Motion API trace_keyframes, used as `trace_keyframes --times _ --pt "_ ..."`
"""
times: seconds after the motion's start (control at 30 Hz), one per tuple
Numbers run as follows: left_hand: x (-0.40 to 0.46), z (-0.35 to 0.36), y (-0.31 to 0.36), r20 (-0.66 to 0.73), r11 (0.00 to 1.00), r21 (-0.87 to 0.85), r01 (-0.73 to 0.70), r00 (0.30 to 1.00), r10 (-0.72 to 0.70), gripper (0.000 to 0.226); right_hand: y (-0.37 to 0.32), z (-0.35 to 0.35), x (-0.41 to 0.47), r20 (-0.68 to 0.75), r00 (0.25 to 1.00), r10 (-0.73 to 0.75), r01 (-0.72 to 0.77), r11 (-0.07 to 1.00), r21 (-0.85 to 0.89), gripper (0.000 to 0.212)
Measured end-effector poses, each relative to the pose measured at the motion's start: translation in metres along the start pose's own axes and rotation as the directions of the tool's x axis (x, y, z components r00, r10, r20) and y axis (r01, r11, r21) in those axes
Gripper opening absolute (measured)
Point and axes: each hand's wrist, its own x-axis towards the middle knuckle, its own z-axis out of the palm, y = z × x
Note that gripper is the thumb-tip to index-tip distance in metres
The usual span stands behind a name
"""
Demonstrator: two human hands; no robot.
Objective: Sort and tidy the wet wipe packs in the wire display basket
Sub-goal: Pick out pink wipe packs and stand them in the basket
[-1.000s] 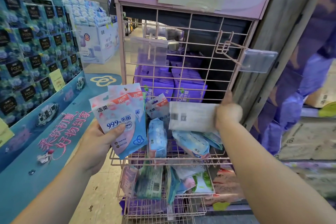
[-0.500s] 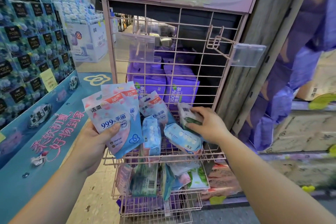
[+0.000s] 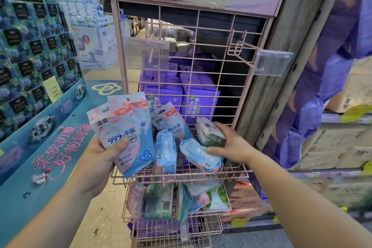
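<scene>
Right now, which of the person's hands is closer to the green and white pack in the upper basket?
Right. The right hand grips the green and white pack itself; the left hand is off to its left, outside the basket, holding pink and blue packs.

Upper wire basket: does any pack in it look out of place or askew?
Yes. In the upper wire basket the packs lie unevenly: one blue pack stands on end, another blue pack lies tilted, and a white-and-green pack under the right hand differs from the rest.
</scene>
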Motion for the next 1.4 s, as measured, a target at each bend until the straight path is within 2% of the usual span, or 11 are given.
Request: trace_keyframes --times 0.07,0.2,0.3,0.53,0.63,0.77,0.9,0.97,1.07,1.27,1.4 --pt "0.000 0.001 0.001 0.007 1.000 -0.002 0.006 1.000 -0.006 0.095 -0.005 0.002 0.002 -0.069 0.998 0.016 -0.020 0.998 -0.062 0.103" --pt "-0.001 0.002 0.001 0.014 1.000 -0.006 0.005 1.000 -0.005 0.090 -0.012 0.003 0.003 -0.218 0.975 0.044 -0.069 0.992 -0.110 0.066" --pt "-0.001 0.001 0.002 0.003 1.000 -0.007 0.008 1.000 -0.008 0.091 -0.023 -0.011 0.002 -0.201 0.975 0.098 -0.116 0.990 -0.079 0.048" --pt "0.001 0.001 0.001 0.011 1.000 0.000 0.003 1.000 -0.003 0.091 -0.052 -0.031 0.004 -0.027 0.929 0.368 -0.348 0.851 -0.394 0.071" --pt "0.002 0.000 0.002 0.006 1.000 -0.009 0.003 1.000 -0.003 0.092 -0.042 -0.029 -0.001 -0.040 0.889 0.456 -0.440 0.826 -0.352 0.075" --pt "0.003 0.000 0.002 0.004 1.000 -0.012 0.001 1.000 -0.001 0.094 -0.029 -0.010 -0.008 -0.429 0.882 0.196 -0.301 0.935 -0.190 0.063" --pt "0.003 -0.002 0.001 0.004 1.000 -0.022 0.006 1.000 -0.005 0.094 -0.032 -0.003 -0.016 -0.568 0.821 -0.063 -0.062 0.978 -0.199 0.037" --pt "0.003 -0.002 0.001 0.004 1.000 -0.025 0.009 1.000 -0.009 0.093 -0.035 -0.003 -0.018 -0.486 0.862 -0.145 -0.028 0.943 -0.331 0.019" --pt "0.003 0.000 0.001 0.003 0.999 -0.035 0.010 1.000 -0.010 0.091 -0.047 0.002 -0.021 -0.192 0.980 -0.043 -0.080 0.806 -0.586 0.028" --pt "0.003 0.003 0.004 -0.013 0.999 -0.043 0.007 1.000 -0.008 0.092 -0.062 -0.010 -0.017 0.035 0.982 0.184 -0.098 0.669 -0.737 0.023" --pt "0.003 0.007 0.013 -0.019 0.999 -0.046 -0.022 1.000 0.021 0.101 -0.054 -0.006 -0.016 0.014 0.980 0.200 -0.127 0.674 -0.728 0.025"
